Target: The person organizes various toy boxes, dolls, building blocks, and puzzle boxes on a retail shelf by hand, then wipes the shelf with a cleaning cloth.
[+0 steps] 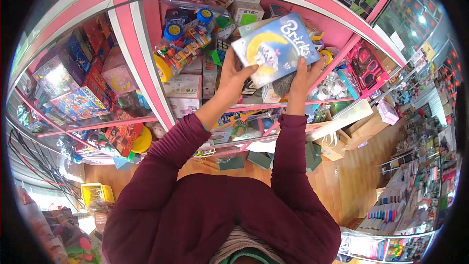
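Note:
A blue box marked "Bricks" (288, 39), with a yellow crescent moon and a white character on its face, is held tilted over the pink shelf. My left hand (234, 73) grips its left edge, thumb on the front. On the lower right edge, my right hand (306, 76) holds it with the thumb on the front as well; the fingers behind the box are hidden. Just left of the box lies a dark puzzle cube (222, 45). Toy vehicle wheels (173, 32) and packed colourful toys (188, 46) sit farther left.
Pink-and-white shelf frames (146, 63) surround the compartment. A pink boxed toy set (366, 68) stands at the right. More boxed toys (80, 102) fill the left compartment. Cardboard boxes (359, 124) and dark green boxes (259, 159) are low down, and a yellow basket (90, 190) stands lower left.

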A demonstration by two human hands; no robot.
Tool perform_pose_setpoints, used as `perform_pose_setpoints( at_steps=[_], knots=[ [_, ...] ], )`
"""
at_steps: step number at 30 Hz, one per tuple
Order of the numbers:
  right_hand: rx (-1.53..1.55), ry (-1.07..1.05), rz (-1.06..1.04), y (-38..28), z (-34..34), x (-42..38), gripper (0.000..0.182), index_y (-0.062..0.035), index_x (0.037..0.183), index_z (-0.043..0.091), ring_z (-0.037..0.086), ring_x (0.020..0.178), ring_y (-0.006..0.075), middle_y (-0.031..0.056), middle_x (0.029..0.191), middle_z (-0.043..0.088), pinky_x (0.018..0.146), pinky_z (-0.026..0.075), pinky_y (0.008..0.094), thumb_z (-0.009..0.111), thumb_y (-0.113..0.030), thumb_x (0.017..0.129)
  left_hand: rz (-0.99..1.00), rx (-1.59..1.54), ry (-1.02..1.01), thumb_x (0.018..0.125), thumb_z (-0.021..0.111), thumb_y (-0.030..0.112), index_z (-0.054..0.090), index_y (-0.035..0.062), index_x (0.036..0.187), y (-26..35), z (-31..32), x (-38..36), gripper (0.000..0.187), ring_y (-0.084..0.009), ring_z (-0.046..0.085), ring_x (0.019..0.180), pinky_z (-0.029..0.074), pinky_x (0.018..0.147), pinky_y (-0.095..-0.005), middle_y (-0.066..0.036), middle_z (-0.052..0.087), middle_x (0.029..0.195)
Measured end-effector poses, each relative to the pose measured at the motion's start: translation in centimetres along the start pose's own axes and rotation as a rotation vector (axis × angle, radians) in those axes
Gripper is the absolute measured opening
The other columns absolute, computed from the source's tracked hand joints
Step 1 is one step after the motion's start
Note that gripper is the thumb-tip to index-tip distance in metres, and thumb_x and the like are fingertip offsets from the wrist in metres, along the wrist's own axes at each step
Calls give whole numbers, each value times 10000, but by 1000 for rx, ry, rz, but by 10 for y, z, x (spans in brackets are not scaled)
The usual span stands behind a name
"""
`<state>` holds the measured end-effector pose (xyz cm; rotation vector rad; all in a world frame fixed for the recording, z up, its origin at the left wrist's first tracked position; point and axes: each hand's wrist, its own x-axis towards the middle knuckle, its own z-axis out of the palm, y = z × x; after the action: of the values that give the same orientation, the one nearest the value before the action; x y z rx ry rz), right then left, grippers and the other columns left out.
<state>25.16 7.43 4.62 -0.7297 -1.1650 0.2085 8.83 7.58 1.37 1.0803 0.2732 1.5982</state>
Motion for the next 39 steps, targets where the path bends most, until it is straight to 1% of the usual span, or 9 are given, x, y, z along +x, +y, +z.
perform_pose_setpoints(
  at_steps=[15, 19, 21, 23, 25, 27, 30, 34, 39],
  knots=[
    [-45, -721, -232, -98, -21, -58, 805, -58, 1137, 418, 415, 1112, 318, 178, 1192, 384, 917, 359, 414, 791, -222, 443, -122, 64, -197, 596, 729, -79, 50, 77, 1399, 56, -55, -126, 1063, -234, 342, 1217, 324, 999, -373, -124, 286, 1344],
    [-28, -962, -307, -116, -6, -76, 768, -73, 1095, 474, 441, 1093, 377, 227, 1182, 405, 877, 394, 441, 813, -211, 420, -212, 456, -133, 570, 800, 68, 146, 53, 1364, 81, -76, -167, 1028, -269, 287, 1255, 304, 1020, -403, -136, 234, 1365],
    [4, -1063, -349, -122, 7, -90, 774, -86, 1095, 482, 465, 1068, 378, 234, 1183, 403, 816, 435, 438, 822, -224, 415, 22, 1089, -142, 535, 830, 156, 116, 35, 1370, 103, -81, -188, 1106, -286, 258, 1272, 283, 1029, -402, -160, 223, 1363],
    [103, -1152, -324, -126, 27, -101, 787, -102, 1099, 485, 497, 1024, 381, 234, 1187, 404, 757, 469, 424, 828, -219, 401, -2, 1170, -111, 536, 833, 202, 65, 24, 1379, 117, -94, -208, 1154, -289, 225, 1290, 267, 1033, -389, -180, 214, 1369],
    [185, -1231, -315, -127, 46, -115, 794, -108, 1101, 487, 509, 1006, 384, 232, 1194, 406, 738, 479, 415, 827, -208, 392, -329, 346, 142, 543, 835, 207, 23, 25, 1385, 106, -123, -236, 1184, -283, 234, 1291, 264, 1032, -378, -171, 213, 1380],
    [233, -1270, -338, -133, 74, -122, 811, -115, 1120, 474, 510, 1005, 387, 224, 1208, 400, 730, 488, 404, 825, -203, 395, -192, 351, 148, 549, 838, 207, -35, 40, 1384, 131, -120, -246, 1219, -280, 263, 1281, 263, 1032, -383, -170, 235, 1376],
    [289, -1408, -408, -136, 116, -137, 814, -118, 1156, 442, 499, 1025, 389, 221, 1249, 367, 743, 493, 395, 823, -222, 444, 0, 1124, -65, 531, 851, 179, -78, 64, 1368, 172, -142, -260, 1256, -256, 338, 1233, 292, 1014, -398, -161, 320, 1325],
    [181, -1431, -387, -133, 165, -164, 833, -102, 1222, 409, 481, 1077, 371, 203, 1312, 329, 789, 486, 393, 810, -288, 517, -226, 712, 354, 489, 842, 122, 76, 59, 1349, 178, -190, -281, 1153, -232, 400, 1161, 353, 965, -381, -128, 380, 1250],
    [21, -1269, -310, -119, 192, -189, 815, -67, 1242, 407, 473, 1092, 370, 201, 1297, 358, 841, 458, 406, 785, -348, 577, -29, 616, 462, 504, 806, 108, 154, 21, 1308, 185, -237, -242, 1039, -227, 407, 1134, 351, 962, -370, -127, 383, 1216]
  ],
)
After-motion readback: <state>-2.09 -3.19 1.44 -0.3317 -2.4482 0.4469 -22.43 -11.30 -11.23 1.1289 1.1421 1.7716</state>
